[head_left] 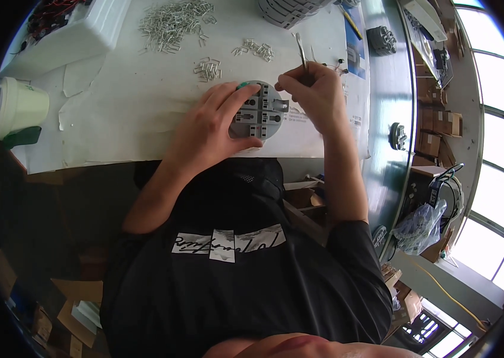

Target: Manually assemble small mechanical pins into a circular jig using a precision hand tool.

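My left hand [208, 121] is wrapped around the left side of a round grey plastic housing [271, 123] with slotted sections, its thumb at the near edge and fingers at the far edge. The housing is at the front of the white-covered table. A small metal tab [281, 105] shows on its right side. Just right of the housing, my right hand [317, 95] is closed on a slim silver tool [301, 49], whose upper end points away from me. The tool's lower end is hidden by the fingers, so its exact kind is unclear.
Bent metal clips lie in a large heap [174, 25] and smaller groups [208, 70] beyond my hands. A white foam box [79, 37] and a pale tub [20, 108] are at left. Stacked grey parts [290, 11] stand behind; a shiny blue-grey surface [390, 89] runs along the right.
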Demonstrator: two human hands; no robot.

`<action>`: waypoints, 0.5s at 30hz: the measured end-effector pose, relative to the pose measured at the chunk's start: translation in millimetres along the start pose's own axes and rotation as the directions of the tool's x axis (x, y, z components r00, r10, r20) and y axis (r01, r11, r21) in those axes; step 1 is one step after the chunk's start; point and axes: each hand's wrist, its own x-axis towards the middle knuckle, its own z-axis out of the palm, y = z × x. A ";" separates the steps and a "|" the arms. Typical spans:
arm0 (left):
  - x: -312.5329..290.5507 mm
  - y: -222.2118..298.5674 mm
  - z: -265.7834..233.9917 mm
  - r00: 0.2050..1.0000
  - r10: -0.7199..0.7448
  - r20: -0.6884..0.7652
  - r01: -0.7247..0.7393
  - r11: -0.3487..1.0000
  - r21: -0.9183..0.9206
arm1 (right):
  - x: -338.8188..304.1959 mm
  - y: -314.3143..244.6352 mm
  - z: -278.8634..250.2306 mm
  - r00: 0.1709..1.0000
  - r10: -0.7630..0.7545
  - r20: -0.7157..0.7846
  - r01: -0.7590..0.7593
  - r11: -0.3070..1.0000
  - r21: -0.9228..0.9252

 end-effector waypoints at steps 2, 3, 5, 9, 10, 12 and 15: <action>-0.2 -1.3 0.8 1.000 0.001 -0.006 -0.001 1.000 -0.003 | -1.3 -2.1 5.7 0.998 0.046 0.041 -0.046 0.999 -0.007; 0.1 -2.1 1.3 1.000 0.007 -0.008 -0.007 1.000 -0.005 | -1.4 -2.6 8.1 0.996 0.070 0.061 -0.069 0.998 -0.011; -0.2 -2.3 1.7 1.000 0.009 -0.013 -0.009 1.000 -0.008 | -0.6 1.0 12.6 0.996 0.072 0.054 -0.073 0.997 0.019; 0.7 0.3 -0.6 1.000 -0.002 -0.003 0.002 1.000 -0.007 | -0.5 12.5 22.7 0.995 0.094 0.019 -0.095 0.991 0.091; 1.0 0.5 -1.1 1.000 0.001 0.001 -0.001 1.000 -0.006 | -0.9 15.0 25.5 0.994 0.110 0.003 -0.110 0.989 0.103; 1.4 0.5 -1.1 1.000 0.007 0.009 -0.007 1.000 -0.004 | -2.0 19.2 29.4 0.992 0.128 -0.012 -0.126 0.986 0.112; 0.8 -1.0 0.4 1.000 0.010 -0.003 -0.010 1.000 0.007 | -2.7 23.7 34.1 0.993 0.071 -0.097 -0.065 0.996 0.064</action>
